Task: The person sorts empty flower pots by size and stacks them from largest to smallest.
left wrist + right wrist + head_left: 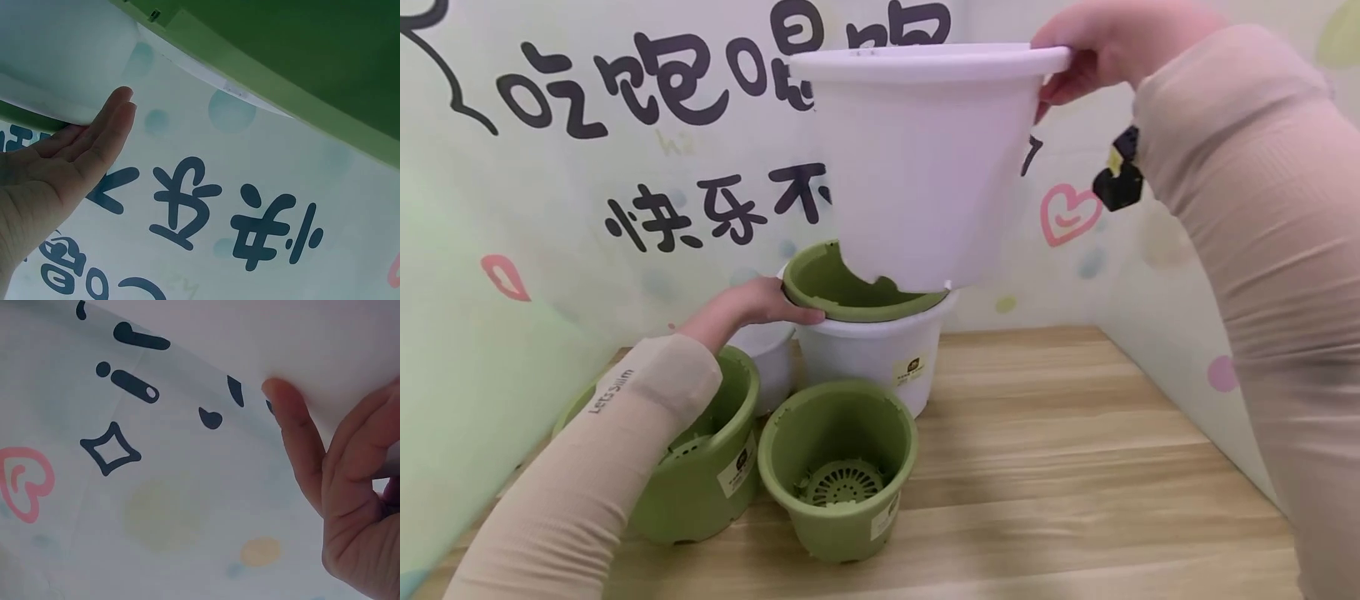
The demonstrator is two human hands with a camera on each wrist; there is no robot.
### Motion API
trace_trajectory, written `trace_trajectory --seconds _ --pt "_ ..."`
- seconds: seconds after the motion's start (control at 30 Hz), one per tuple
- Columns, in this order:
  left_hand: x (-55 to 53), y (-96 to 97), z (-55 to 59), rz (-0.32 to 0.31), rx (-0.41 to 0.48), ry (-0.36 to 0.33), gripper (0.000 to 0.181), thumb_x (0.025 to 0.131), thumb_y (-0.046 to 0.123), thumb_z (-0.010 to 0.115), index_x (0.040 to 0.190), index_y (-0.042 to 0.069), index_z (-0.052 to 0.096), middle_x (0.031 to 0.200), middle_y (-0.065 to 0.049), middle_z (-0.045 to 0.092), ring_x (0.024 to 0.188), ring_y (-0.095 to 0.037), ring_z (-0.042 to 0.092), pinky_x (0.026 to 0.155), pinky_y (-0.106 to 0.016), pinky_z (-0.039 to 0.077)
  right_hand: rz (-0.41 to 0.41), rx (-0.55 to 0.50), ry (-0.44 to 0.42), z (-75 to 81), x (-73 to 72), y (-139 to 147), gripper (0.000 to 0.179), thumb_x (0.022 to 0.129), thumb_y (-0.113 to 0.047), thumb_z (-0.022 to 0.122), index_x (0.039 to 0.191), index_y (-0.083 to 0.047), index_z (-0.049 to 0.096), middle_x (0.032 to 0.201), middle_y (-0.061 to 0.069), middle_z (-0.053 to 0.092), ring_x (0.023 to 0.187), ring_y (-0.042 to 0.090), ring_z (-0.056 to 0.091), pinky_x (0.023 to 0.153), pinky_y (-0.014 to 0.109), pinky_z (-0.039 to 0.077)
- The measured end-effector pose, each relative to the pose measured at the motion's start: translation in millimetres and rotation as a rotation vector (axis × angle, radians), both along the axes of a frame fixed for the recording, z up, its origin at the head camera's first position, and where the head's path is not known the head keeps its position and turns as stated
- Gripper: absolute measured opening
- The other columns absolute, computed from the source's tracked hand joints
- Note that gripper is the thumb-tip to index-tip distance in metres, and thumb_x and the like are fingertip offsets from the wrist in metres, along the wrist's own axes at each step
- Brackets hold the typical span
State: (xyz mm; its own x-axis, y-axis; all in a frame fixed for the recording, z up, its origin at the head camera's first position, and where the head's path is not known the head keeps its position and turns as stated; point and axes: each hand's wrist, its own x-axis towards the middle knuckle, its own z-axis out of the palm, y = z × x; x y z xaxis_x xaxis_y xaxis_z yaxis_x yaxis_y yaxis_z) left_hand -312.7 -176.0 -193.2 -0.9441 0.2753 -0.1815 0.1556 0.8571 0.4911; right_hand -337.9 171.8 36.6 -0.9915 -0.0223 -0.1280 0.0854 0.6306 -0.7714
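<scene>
High in the head view, my right hand point(1120, 50) grips a large white flowerpot point(925, 158) by the right side of its rim. The right wrist view shows the fingers point(294, 419) against its pale wall. Below it, a green flowerpot point(850, 310) sits nested inside another white flowerpot point(857, 358) bearing a small label. The raised pot's lower edge overlaps the green rim in the head view. My left hand point(763, 302) touches the left side of this nested pair at the rim. In the left wrist view its fingers point(109, 134) lie fairly straight along the white wall.
A smaller green flowerpot point(838, 521) with a slotted bottom stands in front on the wooden table point(1075, 467). Left of it is a larger green flowerpot point(700, 492), partly behind the left sleeve. Another white pot point(771, 358) stands behind. Printed walls point(572, 217) enclose the table.
</scene>
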Motion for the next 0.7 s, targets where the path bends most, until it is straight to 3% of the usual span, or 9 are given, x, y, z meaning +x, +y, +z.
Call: trace_trajectory --seconds 0.07,0.17,0.3,0.47,0.7 --pt "0.5 -0.3 0.8 0.009 -0.030 -0.007 0.083 0.083 0.047 0.061 0.135 -0.009 0.029 0.140 -0.030 0.031 0.129 -0.040 0.032 0.107 -0.048 0.026 -0.019 -0.011 0.024 -0.6 -2.7 -14 0.007 0.090 -0.021 0.057 0.095 -0.019 0.060 0.070 0.002 0.067 0.067 0.018 0.063 0.065 0.025 0.055" --pt "1.3 -0.3 1.6 0.021 -0.046 -0.017 0.082 0.082 0.049 0.060 0.134 -0.007 0.032 0.140 -0.029 0.031 0.129 -0.039 0.032 0.107 -0.048 0.027 -0.035 -0.024 0.047 -2.7 -4.8 -30 0.025 0.088 -0.023 0.060 0.111 -0.021 0.052 0.079 -0.001 0.065 0.071 0.019 0.065 0.069 0.026 0.055" --pt "3.3 0.7 2.5 0.025 -0.065 -0.016 0.079 0.082 0.051 0.060 0.131 -0.006 0.036 0.139 -0.028 0.033 0.128 -0.038 0.034 0.107 -0.047 0.028 -0.041 -0.058 0.036 -7.5 -7.1 -44 0.029 0.088 -0.019 0.060 0.115 -0.021 0.050 0.096 0.002 0.059 0.071 0.020 0.065 0.069 0.026 0.055" --pt "4.7 1.5 2.5 0.024 -0.079 -0.026 0.078 0.082 0.050 0.059 0.133 -0.005 0.035 0.140 -0.027 0.033 0.129 -0.038 0.034 0.107 -0.047 0.028 -0.024 -0.081 0.002 -16.4 -10.7 -57 0.036 0.093 -0.014 0.050 0.128 -0.018 0.042 0.109 0.006 0.049 0.065 0.020 0.065 0.066 0.026 0.055" --pt "6.9 2.9 2.9 0.023 -0.040 -0.039 0.080 0.083 0.046 0.060 0.136 -0.005 0.030 0.142 -0.028 0.029 0.131 -0.039 0.029 0.108 -0.046 0.025 -0.016 -0.118 0.000 -31.6 -15.6 -63 0.044 0.094 -0.010 0.045 0.136 -0.015 0.034 0.111 0.007 0.046 0.059 0.019 0.063 0.063 0.029 0.056"
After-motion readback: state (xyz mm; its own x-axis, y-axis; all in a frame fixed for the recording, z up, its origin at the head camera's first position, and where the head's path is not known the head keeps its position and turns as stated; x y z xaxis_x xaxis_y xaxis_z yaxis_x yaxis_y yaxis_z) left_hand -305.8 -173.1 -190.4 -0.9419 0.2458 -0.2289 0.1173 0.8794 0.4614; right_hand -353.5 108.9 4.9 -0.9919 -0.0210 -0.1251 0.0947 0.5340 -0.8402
